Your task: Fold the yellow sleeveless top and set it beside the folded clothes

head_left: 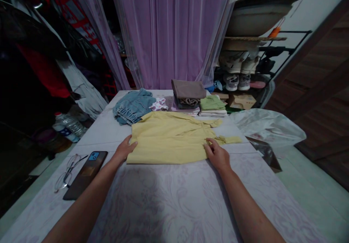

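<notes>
Yellow garment [166, 146]: laid flat on table [180, 203], 6 o'clock of centre, head view. Left hand [127, 149]: at garment's 9 o'clock edge, fingers partly spread. Right hand [219, 157]: its 4 o'clock, thumb and forefinger slightly parted. Pinching or merely resting: cannot tell, either hand. Hazards, judged: ties [233, 139], 3 o'clock, could twist if gathered unevenly; clothes stack [188, 88], 1 o'clock, could topple if nudged.

Home room: purple curtain [171, 36], shoes [231, 81].
</notes>
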